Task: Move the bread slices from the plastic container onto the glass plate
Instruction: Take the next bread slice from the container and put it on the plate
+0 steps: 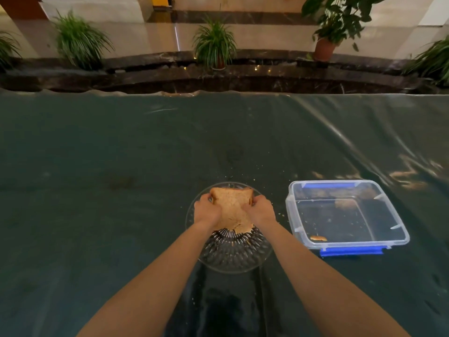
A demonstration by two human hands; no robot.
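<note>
Both forearms reach forward over the dark green table cover. Glass plate sits nearest, ribbed near rim bare. Left hand and right hand are closed on opposite side edges of the bread, which lies over the far half of the plate; whether it is one slice or a stack I cannot tell, nor whether it rests on the glass or hangs just above it. Plastic container stands just right of the plate, lid off, blue clips showing; it holds only a crust fragment and crumbs, so the transfer looks nearly complete. Risks: bread sits off-centre toward the far rim and may overhang or slide off on release; pinching at the edges could tear or crumble it. Potted plants stand beyond the table.
</note>
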